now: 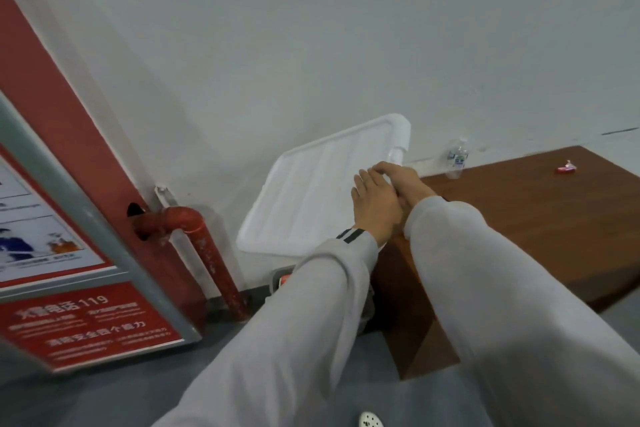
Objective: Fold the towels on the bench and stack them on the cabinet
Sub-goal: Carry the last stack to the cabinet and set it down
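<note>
At the right-hand edge of a white plastic lid (304,204), the fingers (362,184) of the left hand (375,211) are shown straight and close together, with the back of the hand turned to the camera. The left hand is laid across the right hand (407,189), most of which is hidden. The right fingertips (382,168) are seen curled at the lid's edge; whether anything is pinched between them cannot be told. Both forearms are covered by pale grey sleeves (502,288), and dark stripes are seen at the left cuff (349,236).

The lid is tilted towards the wall (346,45), which is plain white and lightly scuffed. A grey container (284,279) with a red catch is partly visible beneath the lid. Just to the right, a low brown wooden bench (519,218) is set against the wall, its near corner lying under the hands. A clear plastic bottle (458,158) stands upright at the back edge of the bench, and a small red object (565,169) lies well apart from it, further right. No towel can be made out on the visible part of the bench top.

To the left, a red pipe (188,224) is bent down from a red, metal-framed fire-safety panel (69,253) to the grey floor (104,392). The toe of a pale perforated shoe (370,421) is cut off by the lower edge.
</note>
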